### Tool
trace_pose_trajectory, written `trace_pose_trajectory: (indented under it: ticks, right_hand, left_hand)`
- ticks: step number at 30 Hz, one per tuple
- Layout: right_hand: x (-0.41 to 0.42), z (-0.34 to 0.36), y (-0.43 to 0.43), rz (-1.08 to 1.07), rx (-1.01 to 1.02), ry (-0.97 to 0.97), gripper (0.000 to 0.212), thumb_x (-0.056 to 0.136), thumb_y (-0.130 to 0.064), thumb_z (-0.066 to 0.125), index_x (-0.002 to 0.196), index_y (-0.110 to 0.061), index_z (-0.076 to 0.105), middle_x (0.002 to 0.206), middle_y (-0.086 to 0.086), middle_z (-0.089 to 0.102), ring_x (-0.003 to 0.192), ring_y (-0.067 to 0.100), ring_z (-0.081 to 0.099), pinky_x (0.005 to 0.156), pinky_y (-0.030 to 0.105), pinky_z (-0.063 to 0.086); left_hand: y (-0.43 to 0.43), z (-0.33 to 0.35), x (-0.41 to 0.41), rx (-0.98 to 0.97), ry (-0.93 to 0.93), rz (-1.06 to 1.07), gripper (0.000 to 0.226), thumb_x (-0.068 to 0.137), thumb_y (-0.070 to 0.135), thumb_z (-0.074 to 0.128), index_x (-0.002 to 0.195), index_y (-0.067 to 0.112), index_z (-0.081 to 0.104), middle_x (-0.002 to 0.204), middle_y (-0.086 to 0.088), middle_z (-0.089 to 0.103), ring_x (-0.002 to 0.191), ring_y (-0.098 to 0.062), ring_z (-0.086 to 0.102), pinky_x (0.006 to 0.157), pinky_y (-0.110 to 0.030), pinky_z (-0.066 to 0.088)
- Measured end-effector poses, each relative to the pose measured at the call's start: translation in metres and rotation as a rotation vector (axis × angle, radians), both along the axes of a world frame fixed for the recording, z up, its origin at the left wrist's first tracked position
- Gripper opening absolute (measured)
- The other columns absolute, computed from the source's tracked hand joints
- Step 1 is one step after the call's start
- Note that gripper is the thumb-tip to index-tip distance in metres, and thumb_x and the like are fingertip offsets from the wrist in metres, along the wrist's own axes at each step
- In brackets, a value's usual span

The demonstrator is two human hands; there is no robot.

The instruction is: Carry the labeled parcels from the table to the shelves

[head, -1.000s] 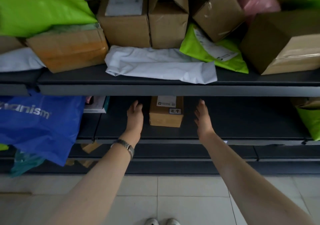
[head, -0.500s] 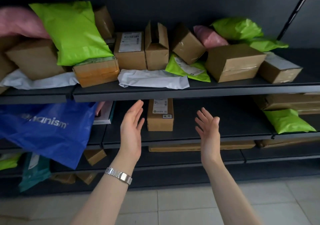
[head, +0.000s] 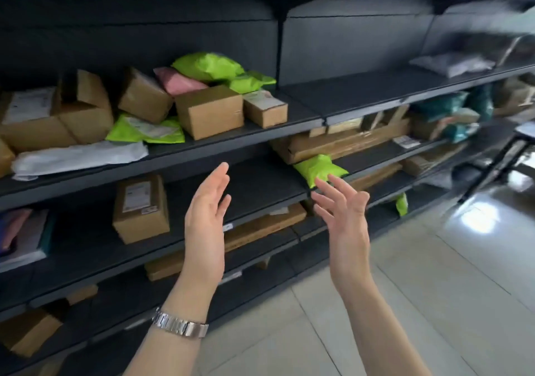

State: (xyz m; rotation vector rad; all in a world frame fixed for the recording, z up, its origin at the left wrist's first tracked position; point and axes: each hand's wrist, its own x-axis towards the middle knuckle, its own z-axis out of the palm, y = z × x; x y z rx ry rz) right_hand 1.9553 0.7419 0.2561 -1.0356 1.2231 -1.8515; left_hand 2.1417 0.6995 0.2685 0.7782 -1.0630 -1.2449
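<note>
- Left hand (head: 206,216): open, fingers straight, palm turned inward, holding nothing; steel watch (head: 180,324) on the wrist.
- Right hand (head: 344,216): open, fingers spread and slightly curled, empty.
- Both raised in front of the dark shelves (head: 260,132), touching no parcel.
- Labeled cardboard box (head: 141,208): standing on a middle shelf, left of the left hand, label facing out.
- Handling, judged: stiff, squared sides, likely light to moderate; best taken with a palm on each opposite side or under the base.
- Green poly mailer (head: 320,168) on the same shelf level beyond the right hand: soft, slick, likely to sag; better pinched at an edge or scooped from below.
- Table with remaining parcels: only a dark frame at the far right edge, identity uncertain.
- Label text unreadable; right side of the view blurred; lowest shelves partly cut off.
</note>
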Motion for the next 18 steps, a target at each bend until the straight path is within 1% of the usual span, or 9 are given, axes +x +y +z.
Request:
trace_pose_trajectory:
  ticks: [2, 4, 7, 9, 11, 13, 14, 18]
  right_hand:
    - [-0.038, 0.004, 0.017, -0.074, 0.001, -0.011, 0.072, 0.092, -0.06, 0.02, 0.136, -0.017, 0.056, 0.139, 0.01, 0.066, 0.123, 0.024, 0.063, 0.109, 0.039, 0.047]
    - [-0.075, 0.007, 0.031, -0.154, -0.005, -0.022, 0.073, 0.092, -0.057, 0.019, 0.137, -0.013, 0.057, 0.138, 0.011, 0.066, 0.119, 0.024, 0.064, 0.108, 0.04, 0.047]
    - [-0.126, 0.01, 0.045, -0.259, -0.008, -0.018, 0.065, 0.094, -0.056, 0.02, 0.131, -0.021, 0.06, 0.135, 0.008, 0.067, 0.118, 0.02, 0.064, 0.109, 0.041, 0.046]
    - [-0.16, 0.009, 0.052, -0.334, -0.001, -0.008, 0.06, 0.098, -0.06, 0.021, 0.127, -0.027, 0.062, 0.137, 0.006, 0.067, 0.121, 0.019, 0.064, 0.11, 0.041, 0.046]
    - [-0.194, 0.006, 0.055, -0.401, -0.002, 0.0, 0.062, 0.094, -0.066, 0.023, 0.126, -0.03, 0.062, 0.138, 0.002, 0.067, 0.124, 0.019, 0.064, 0.111, 0.042, 0.046]
    - [-0.229, 0.005, 0.053, -0.463, 0.002, 0.006, 0.067, 0.088, -0.073, 0.025, 0.126, -0.033, 0.062, 0.137, -0.003, 0.067, 0.124, 0.017, 0.064, 0.112, 0.041, 0.045]
    - [-0.247, 0.005, 0.05, -0.501, 0.0, 0.002, 0.067, 0.087, -0.074, 0.025, 0.125, -0.034, 0.063, 0.135, -0.006, 0.068, 0.123, 0.015, 0.065, 0.111, 0.04, 0.046]
    - [-0.325, 0.015, 0.026, -0.644, -0.055, -0.031, 0.049, 0.097, -0.058, 0.026, 0.123, -0.04, 0.063, 0.126, -0.011, 0.073, 0.119, 0.013, 0.067, 0.105, 0.038, 0.048]
  left_hand:
    - [0.006, 0.006, -0.044, -0.001, 0.001, -0.089, 0.037, 0.099, 0.039, 0.043, 0.126, 0.043, 0.068, 0.139, 0.021, 0.068, 0.134, 0.002, 0.058, 0.112, -0.027, 0.042]
    - [0.007, 0.011, -0.084, 0.011, 0.008, -0.146, 0.035, 0.098, 0.039, 0.046, 0.123, 0.043, 0.071, 0.134, 0.021, 0.071, 0.131, 0.003, 0.06, 0.112, -0.028, 0.043]
    - [-0.001, 0.019, -0.142, 0.015, 0.011, -0.226, 0.034, 0.097, 0.04, 0.048, 0.12, 0.044, 0.072, 0.126, 0.024, 0.074, 0.127, 0.005, 0.062, 0.111, -0.027, 0.045]
    - [-0.009, 0.022, -0.182, 0.02, 0.008, -0.278, 0.033, 0.097, 0.04, 0.047, 0.118, 0.044, 0.072, 0.131, 0.019, 0.071, 0.129, 0.003, 0.062, 0.113, -0.03, 0.045]
    - [-0.02, 0.022, -0.222, 0.037, 0.007, -0.326, 0.031, 0.1, 0.038, 0.048, 0.116, 0.043, 0.073, 0.135, 0.015, 0.068, 0.128, 0.0, 0.062, 0.116, -0.033, 0.043]
    - [-0.035, 0.02, -0.264, 0.052, 0.005, -0.382, 0.034, 0.107, 0.029, 0.042, 0.115, 0.041, 0.073, 0.137, 0.011, 0.067, 0.128, -0.001, 0.062, 0.118, -0.035, 0.043]
    - [-0.043, 0.019, -0.284, 0.052, 0.008, -0.412, 0.039, 0.109, 0.024, 0.037, 0.116, 0.039, 0.072, 0.14, 0.009, 0.066, 0.13, -0.002, 0.061, 0.118, -0.035, 0.042]
    - [-0.082, 0.021, -0.368, -0.003, 0.009, -0.523, 0.048, 0.11, 0.016, 0.026, 0.123, 0.038, 0.068, 0.15, 0.008, 0.06, 0.14, -0.005, 0.053, 0.122, -0.034, 0.036]
